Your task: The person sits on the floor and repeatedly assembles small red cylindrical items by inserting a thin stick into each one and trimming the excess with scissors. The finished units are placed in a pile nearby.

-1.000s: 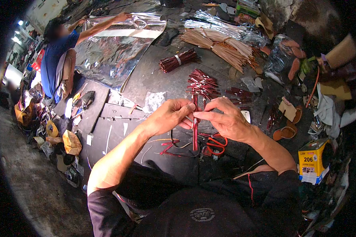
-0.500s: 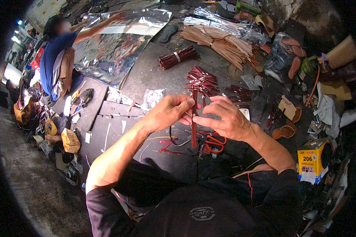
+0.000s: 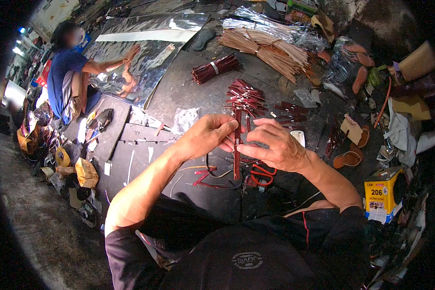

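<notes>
A narrow dark red strap (image 3: 237, 165) hangs lengthwise between my hands, its lower end free. My left hand (image 3: 205, 137) is closed, pinching the strap's upper part between thumb and fingers. Lower down, the fingertips of my right hand (image 3: 278, 147) close on the strap's edge by a small pale spot, the other fingers curled above. Just beyond my hands lies a loose heap of red strips (image 3: 246, 96) with light-coloured ends. Below the right hand rest red-handled scissors (image 3: 262, 175), beside thin red and black scraps (image 3: 210, 179).
Beyond are a tied dark red bundle (image 3: 215, 68) and tan strips (image 3: 266, 50). At the far left, a co-worker in blue (image 3: 65, 72) kneels by a shiny sheet (image 3: 169, 53). A yellow box (image 3: 383, 195) and brown sandal pieces (image 3: 348, 158) lie right.
My hands keep their hold on the strap with barely any shift. The co-worker's outstretched arm has drawn back and down across the shiny sheet.
</notes>
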A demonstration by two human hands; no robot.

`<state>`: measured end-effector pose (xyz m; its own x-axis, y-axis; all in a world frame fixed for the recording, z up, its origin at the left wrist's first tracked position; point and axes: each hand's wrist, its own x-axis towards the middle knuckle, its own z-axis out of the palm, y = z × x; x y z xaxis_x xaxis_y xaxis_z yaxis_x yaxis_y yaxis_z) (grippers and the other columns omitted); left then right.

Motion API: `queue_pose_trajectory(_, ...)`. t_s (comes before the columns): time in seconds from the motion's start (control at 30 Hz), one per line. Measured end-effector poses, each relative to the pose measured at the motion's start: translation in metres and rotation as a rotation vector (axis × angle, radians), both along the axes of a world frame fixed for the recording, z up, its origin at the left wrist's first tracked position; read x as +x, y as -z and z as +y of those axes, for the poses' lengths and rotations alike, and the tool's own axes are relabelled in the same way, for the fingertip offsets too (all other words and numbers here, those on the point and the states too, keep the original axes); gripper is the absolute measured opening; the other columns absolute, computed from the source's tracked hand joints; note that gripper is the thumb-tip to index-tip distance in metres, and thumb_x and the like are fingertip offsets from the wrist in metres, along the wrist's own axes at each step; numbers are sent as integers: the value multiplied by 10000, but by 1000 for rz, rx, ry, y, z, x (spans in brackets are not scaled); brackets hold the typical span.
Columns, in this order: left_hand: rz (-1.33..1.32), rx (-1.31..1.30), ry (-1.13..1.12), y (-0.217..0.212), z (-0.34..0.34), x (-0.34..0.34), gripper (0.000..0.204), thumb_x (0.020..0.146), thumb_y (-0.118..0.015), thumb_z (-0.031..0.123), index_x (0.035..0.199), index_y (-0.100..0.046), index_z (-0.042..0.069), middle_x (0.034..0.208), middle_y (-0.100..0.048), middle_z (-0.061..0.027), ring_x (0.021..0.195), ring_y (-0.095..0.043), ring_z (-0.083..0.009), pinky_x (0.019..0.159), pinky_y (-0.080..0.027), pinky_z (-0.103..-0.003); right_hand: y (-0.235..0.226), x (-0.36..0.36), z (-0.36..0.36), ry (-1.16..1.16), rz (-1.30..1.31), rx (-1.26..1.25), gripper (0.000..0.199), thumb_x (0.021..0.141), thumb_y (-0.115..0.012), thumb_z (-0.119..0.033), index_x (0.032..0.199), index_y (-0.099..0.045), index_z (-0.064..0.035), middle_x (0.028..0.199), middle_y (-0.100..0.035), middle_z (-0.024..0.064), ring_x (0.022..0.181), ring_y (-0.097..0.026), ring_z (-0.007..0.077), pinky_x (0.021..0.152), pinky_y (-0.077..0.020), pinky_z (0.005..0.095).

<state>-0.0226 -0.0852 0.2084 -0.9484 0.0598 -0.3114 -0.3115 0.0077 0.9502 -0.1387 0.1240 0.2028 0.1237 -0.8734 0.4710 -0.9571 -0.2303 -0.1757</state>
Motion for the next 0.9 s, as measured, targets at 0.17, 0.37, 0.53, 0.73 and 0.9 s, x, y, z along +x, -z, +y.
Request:
queue_pose_trajectory(0.17, 6, 23, -2, -3, 2, -1, 374, 1040, -455, 323, 1111, -640, 5, 908, -663, -57, 773, -641, -112, 726, -570, -272, -5, 1, 2, -3, -7, 4, 371, 756, -688, -91, 1112, -694, -195, 999, -556, 28, 997, -564, 248, 988, -461, 435)
queue_pose_trajectory(0.37, 11, 38, 9, -1, 3, -1, 362, 1041, -453, 316, 1095, -636, 8, 890, -655, -51, 761, -635, -107, 708, -570, -269, -6, -1, 3, 16, 21, -13, 416, 731, -715, -61, 1128, -693, -185, 1000, -543, 26, 986, -566, 231, 995, -460, 446)
queue_pose_trajectory(0.53, 9, 15, 22, 0, 5, 2, 354, 1043, -449, 310, 1084, -629, 8, 871, -649, -51, 745, -631, -109, 705, -569, -268, -4, -3, 1, 82, 14, -16, 425, 719, -718, -29, 1116, -689, -178, 1013, -548, 27, 981, -571, 229, 993, -457, 449)
queue_pose_trajectory(0.73, 23, 46, -149, 2, 7, -1, 321, 1045, -443, 252, 1113, -621, -6, 923, -660, -66, 808, -651, -136, 763, -565, -286, 10, 5, 10, 171, -282, -40, 369, 758, -679, 24, 1100, -647, -111, 987, -575, 84, 929, -617, 278, 866, -520, 410)
queue_pose_trajectory(0.9, 4, 149, -418, 22, 2, -7, 403, 1026, -449, 319, 1229, -559, -12, 1096, -643, -150, 960, -646, -219, 887, -523, -325, 37, 30, 7, 281, -1299, 200, 398, 959, -600, -147, 1314, -450, -48, 1043, -618, 136, 941, -660, 215, 836, -560, 356)
